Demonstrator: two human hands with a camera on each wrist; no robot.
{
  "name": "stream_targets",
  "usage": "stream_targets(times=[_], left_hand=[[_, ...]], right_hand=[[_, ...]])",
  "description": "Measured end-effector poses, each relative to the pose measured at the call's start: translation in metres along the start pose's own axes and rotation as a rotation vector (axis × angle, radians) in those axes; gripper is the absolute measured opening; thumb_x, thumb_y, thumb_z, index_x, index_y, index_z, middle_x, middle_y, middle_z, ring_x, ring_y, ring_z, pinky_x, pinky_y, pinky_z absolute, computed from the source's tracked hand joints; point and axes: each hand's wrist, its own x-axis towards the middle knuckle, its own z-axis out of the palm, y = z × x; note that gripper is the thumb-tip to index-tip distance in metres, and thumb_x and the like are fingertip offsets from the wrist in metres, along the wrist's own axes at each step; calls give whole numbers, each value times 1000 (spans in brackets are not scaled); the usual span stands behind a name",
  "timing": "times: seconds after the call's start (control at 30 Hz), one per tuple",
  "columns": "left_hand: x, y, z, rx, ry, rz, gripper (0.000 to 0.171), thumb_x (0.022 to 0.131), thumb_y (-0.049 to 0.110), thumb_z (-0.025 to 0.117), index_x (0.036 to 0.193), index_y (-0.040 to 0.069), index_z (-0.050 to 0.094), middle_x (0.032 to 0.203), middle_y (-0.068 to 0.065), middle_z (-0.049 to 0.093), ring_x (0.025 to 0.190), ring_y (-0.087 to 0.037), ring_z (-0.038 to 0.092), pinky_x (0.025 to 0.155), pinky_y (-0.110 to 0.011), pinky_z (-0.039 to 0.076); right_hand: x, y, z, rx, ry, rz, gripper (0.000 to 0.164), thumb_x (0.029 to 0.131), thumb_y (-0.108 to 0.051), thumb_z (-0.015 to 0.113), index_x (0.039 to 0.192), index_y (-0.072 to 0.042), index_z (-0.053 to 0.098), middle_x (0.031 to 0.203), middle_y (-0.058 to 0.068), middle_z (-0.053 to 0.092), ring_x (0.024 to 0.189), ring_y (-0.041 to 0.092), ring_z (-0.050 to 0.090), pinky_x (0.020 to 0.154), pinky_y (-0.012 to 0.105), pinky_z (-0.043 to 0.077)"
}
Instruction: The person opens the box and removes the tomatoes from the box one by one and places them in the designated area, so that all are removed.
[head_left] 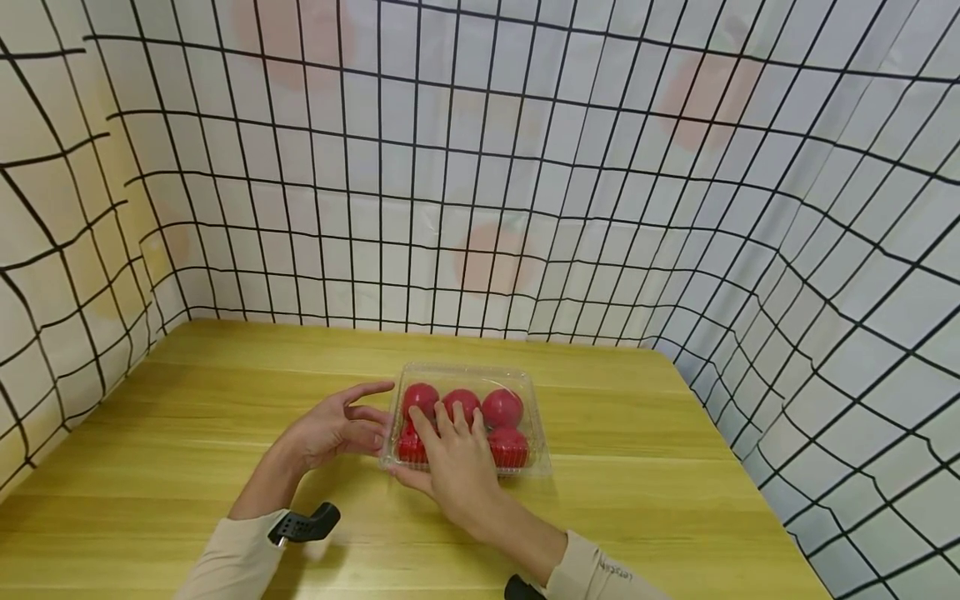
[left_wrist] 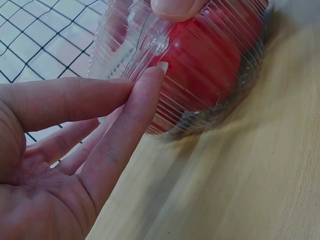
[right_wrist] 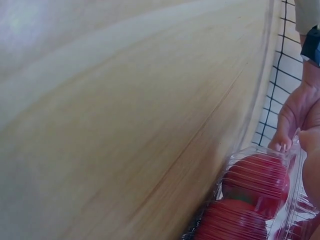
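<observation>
1. The clear plastic clamshell box [head_left: 487,375] sits on the wooden table [head_left: 660,517], between the two hands, with red tomatoes [head_left: 502,408] in two rows; five show, and the right hand covers the middle of the near row.
2. The left hand [head_left: 333,433] is at the box's left edge. Its thumb and one fingertip come together at the rim and appear to pinch it, while the forefinger extends apart from them.
3. The right hand [head_left: 461,471] lies over the top, its fingers straight and spread, its thumb at the near left corner.
4. The plastic looks thin, springy and slick; I judge it would flex or crack under hard pressing, and that the tomatoes give most of the weight and could bruise.
5. The rim looks best for a light pinch; for carrying, both side walls low down, with support beneath, seem safer.
</observation>
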Motion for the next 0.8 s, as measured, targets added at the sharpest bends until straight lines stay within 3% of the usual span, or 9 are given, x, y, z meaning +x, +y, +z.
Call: stream_targets(times=[0.37, 0.8], left_hand=[[1, -1, 2, -23, 24, -3, 86, 87, -12, 66, 160, 5, 25, 102, -7, 71, 86, -20, 73, 81, -37, 63], [4, -5, 2, -59, -5, 9, 90, 85, -15, 64, 161, 7, 22, 95, -6, 69, 80, -18, 70, 80, -35, 64]], right_hand=[[0, -1, 2, 12, -7, 12, 79, 93, -74, 46, 150, -20, 50, 148, 16, 55, 136, 42, 52, 114, 63, 38], [0, -2, 1, -7, 4, 10, 75, 95, -72, 45, 148, -20, 52, 145, 15, 58, 134, 41, 55, 113, 62, 41]])
